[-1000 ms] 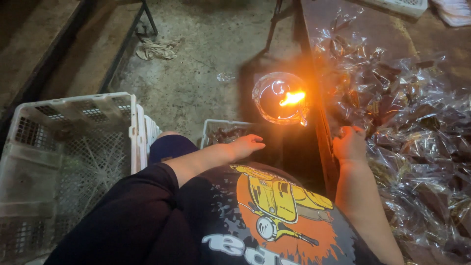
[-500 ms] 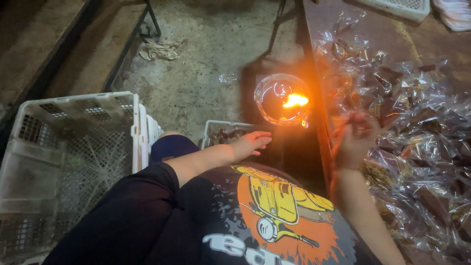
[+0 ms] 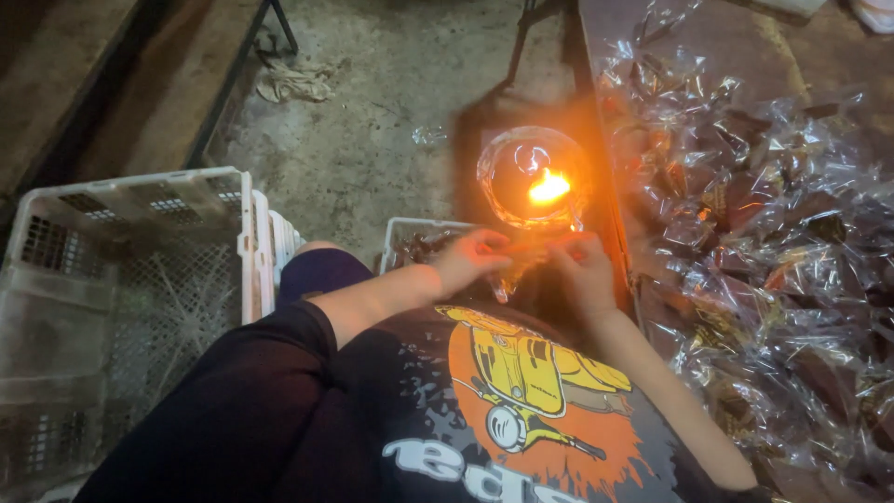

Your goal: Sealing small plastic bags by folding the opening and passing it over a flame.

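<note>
One small packet (image 3: 524, 253) in clear wrap is held between two hands just below one flame (image 3: 548, 187); the flame burns inside one round glass lamp (image 3: 531, 177) that stands at the near edge of the counter (image 3: 652, 28); the left hand (image 3: 475, 261) pinches the packet's left end with thumb and fingertips closed on it, arm reaching across the chest, wrist turned inward; the right hand (image 3: 579, 270) grips the other end, fingers curled, forearm running back along the counter's edge; the two hands nearly touch. On the counter lies a heap of clear-wrapped dark packets (image 3: 773, 242), too many and too overlapped to count. On the concrete floor (image 3: 372, 112) stand two white plastic crates: one large latticed crate (image 3: 121, 279) at the left, one small tray (image 3: 419, 244) by the knee with wrapped pieces in it; one tangle of pale cord (image 3: 293, 79) lies farther off.
</note>
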